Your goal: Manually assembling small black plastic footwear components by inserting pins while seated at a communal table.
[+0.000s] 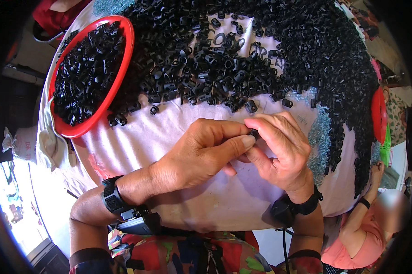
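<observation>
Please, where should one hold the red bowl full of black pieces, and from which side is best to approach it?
Probably grip the red bowl at its bare rim on the near right side, coming from above: the rim stands free there, while loose black plastic pieces crowd its far edge.

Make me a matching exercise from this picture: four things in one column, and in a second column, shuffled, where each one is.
Things:
1. red bowl
2. small black part
3. loose heap of black parts
4. black wristband

Places:
A. pinched between the fingertips of the left hand and right hand
B. spread across the far side of the pale cloth
C. on the left forearm
D. at the table's far left, full of black parts

Pairs: 1-D, 2-A, 3-B, 4-C
</observation>
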`<action>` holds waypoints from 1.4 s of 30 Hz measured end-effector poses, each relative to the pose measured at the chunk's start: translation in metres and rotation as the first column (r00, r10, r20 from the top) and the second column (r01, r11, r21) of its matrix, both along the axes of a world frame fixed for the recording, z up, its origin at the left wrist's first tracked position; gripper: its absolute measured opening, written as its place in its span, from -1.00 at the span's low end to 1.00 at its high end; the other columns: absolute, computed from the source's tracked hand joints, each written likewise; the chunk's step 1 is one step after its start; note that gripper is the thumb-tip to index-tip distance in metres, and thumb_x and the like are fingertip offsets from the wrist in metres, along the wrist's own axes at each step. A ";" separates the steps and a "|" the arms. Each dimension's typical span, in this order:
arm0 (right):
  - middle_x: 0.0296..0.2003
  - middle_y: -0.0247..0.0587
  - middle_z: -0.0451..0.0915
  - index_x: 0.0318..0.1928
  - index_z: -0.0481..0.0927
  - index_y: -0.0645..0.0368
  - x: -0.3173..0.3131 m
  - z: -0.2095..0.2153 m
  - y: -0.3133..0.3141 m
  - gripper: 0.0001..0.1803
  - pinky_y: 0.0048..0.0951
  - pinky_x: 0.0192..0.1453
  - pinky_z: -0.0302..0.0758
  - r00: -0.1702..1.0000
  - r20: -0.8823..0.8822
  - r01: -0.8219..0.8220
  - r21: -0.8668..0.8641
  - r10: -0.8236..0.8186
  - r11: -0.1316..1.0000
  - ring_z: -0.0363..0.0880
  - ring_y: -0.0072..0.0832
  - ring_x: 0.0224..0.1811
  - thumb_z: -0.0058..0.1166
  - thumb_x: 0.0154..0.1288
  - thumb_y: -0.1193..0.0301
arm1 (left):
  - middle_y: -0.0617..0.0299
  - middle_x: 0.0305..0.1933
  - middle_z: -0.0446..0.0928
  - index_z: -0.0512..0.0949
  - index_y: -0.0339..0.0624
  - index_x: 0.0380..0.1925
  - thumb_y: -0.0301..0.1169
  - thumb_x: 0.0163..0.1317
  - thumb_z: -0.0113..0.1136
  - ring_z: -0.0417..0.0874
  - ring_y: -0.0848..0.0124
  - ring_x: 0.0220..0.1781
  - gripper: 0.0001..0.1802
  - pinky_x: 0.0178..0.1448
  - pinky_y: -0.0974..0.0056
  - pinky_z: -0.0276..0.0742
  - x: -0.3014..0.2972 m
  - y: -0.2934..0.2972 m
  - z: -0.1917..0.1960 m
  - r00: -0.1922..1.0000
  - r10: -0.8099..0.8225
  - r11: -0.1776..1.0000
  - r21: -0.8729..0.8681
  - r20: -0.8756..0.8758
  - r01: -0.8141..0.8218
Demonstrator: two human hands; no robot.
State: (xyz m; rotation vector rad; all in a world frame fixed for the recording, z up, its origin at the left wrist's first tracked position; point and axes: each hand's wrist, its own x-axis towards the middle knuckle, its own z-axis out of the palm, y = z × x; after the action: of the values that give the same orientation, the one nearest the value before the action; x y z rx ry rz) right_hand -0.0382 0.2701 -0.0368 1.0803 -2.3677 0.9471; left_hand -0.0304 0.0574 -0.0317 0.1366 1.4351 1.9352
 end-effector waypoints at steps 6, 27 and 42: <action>-0.03 -0.05 0.71 0.10 0.68 0.31 0.004 0.011 0.003 -0.53 -0.25 -0.03 0.61 0.986 0.164 -0.033 -0.051 0.041 0.998 0.66 -0.17 -0.11 0.39 0.12 0.59 | 0.27 -0.15 0.72 0.67 -0.28 0.06 -0.29 0.58 0.14 0.71 0.58 -0.16 -0.70 -0.23 0.45 0.65 -0.004 -0.004 -0.004 0.999 0.024 0.999 0.033 -0.036 -0.023; -0.20 -0.20 0.68 -0.02 0.80 0.16 0.017 0.016 0.003 -0.76 -0.56 -0.25 0.50 0.930 0.367 0.114 -0.217 -0.027 0.970 0.58 -0.56 -0.31 0.28 0.35 0.63 | 0.16 -0.06 0.76 0.66 -0.29 0.12 -0.36 0.54 0.22 0.75 0.53 -0.20 -0.71 -0.23 0.48 0.55 -0.011 -0.018 0.007 0.969 -0.110 0.983 0.168 0.222 0.073; -0.11 -0.18 0.71 0.05 0.75 0.29 0.016 0.009 0.003 -0.72 -0.61 -0.18 0.54 0.888 0.460 0.184 -0.354 0.000 0.917 0.60 -0.62 -0.24 0.25 0.34 0.68 | 0.18 -0.08 0.74 0.62 -0.27 0.09 -0.52 0.36 0.39 0.75 0.49 -0.12 -0.68 -0.11 0.45 0.62 -0.007 -0.010 -0.001 0.988 0.117 0.990 0.069 0.097 -0.124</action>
State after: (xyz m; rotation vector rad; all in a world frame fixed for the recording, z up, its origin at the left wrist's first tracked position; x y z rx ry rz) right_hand -0.0225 0.2733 -0.0276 0.6288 -2.3844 1.6999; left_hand -0.0372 0.0475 -0.0325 -0.0061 1.3380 2.0662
